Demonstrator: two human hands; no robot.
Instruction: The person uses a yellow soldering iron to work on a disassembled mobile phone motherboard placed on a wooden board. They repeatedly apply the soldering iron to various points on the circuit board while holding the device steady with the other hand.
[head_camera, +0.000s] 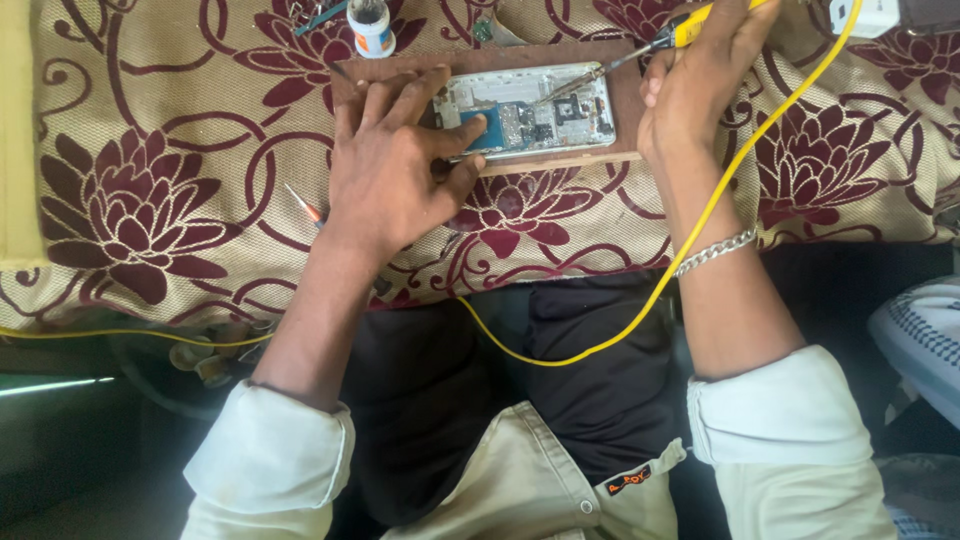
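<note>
Right hand (700, 80) grips the yellow soldering iron (640, 45), tip on the opened phone (528, 112); left hand (395, 165), fingers spread flat, pins the phone. A slip could scorch the thumb just beside the tip.

An opened phone (527, 112) lies flat, circuit board exposed, with a yellow-handled soldering iron (640, 47) tip touching it

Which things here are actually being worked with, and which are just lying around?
In use: opened phone, soldering iron, wooden board, left hand, right hand.

Lying about: small white bottle, small screwdriver, white charger block.
</note>
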